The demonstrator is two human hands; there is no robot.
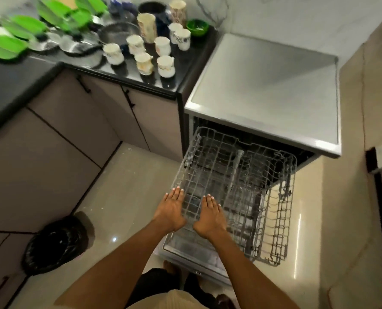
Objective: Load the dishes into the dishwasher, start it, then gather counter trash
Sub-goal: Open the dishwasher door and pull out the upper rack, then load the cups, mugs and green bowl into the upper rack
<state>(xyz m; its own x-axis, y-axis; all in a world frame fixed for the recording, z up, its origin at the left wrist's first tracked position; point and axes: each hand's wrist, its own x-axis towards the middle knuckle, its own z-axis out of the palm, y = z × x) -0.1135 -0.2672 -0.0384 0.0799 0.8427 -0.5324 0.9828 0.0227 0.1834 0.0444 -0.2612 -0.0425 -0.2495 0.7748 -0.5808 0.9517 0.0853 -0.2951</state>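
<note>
Rack (241,192) pulled out of dishwasher (268,90) over beige tile floor; left hand (171,210) and right hand (210,216) flat, fingers straight, on its near-left corner. Cups (141,53), green plates (27,27) at black counter (11,81) far edge, bin (56,244) below

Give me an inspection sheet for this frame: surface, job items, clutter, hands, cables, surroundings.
Surface: dark countertop, crowded at the back.
Job's things: dishwasher open, wire rack pulled out, no dishes seen in it; white cups, green plates and steel plates wait on the counter.
Clutter: tall patterned tumblers, green bowl.
Hands: left hand and right hand flat, fingers straight, over the rack's front edge.
Cables: nothing seen.
Surroundings: black-lined bin on tiled floor, grey cabinets.
</note>
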